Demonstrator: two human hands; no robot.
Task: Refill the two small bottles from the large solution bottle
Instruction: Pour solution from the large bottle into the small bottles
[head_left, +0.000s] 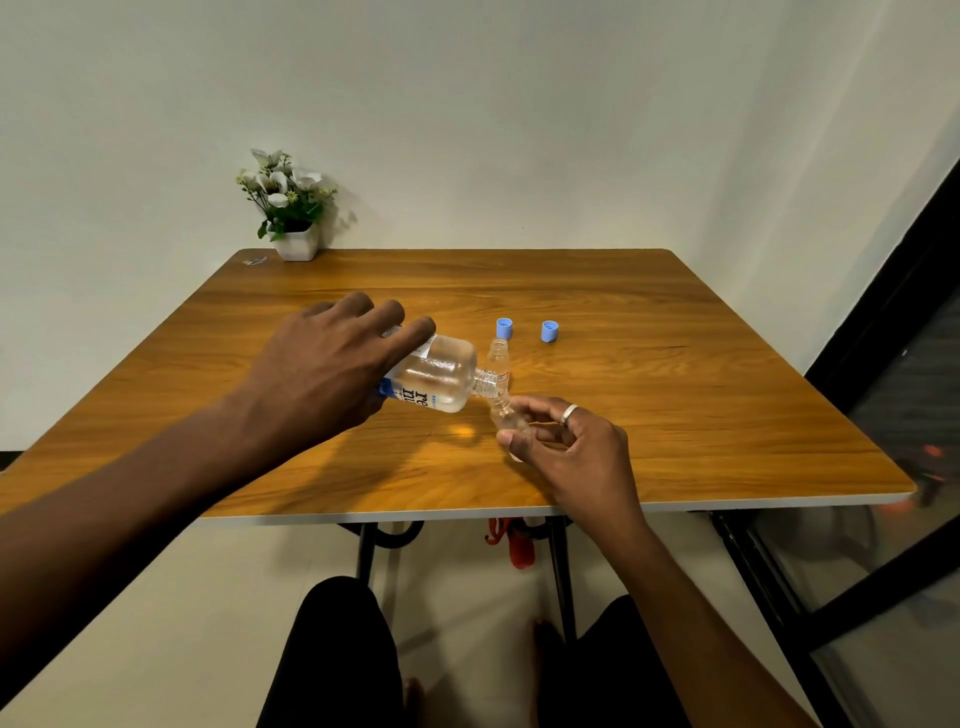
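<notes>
Right hand: my right hand sits nearest me, close to the front edge of the table; thumb and fingers pinch the first small bottle, which is tilted with its mouth up towards the large bottle's neck.
Left hand: my left hand grips the large solution bottle from above, fingers wrapped over its base end; the bottle lies almost level, neck pointing right and meeting the small bottle's mouth.
Step in hand: pouring into the first small bottle, by my judgement; no stream is visible to me and I cannot read the fill level.
Risk, overshoot: the large neck looks wider than the small mouth; too steep a tilt would send liquid down the outside and onto the table.
Risk, misalignment: both bottles are held in the air; a drift of either hand would separate the mouths mid-pour.
Risk, knock: the second small bottle stands open just behind the pour point; the large bottle's neck could tip it.
Appearance, large bottle: clear plastic, clear liquid inside, white label with dark lettering and a blue band.
Appearance, small bottles: clear, narrow, uncapped.
Further back: two blue caps lie apart on the table.
Far corner: a potted plant.
</notes>
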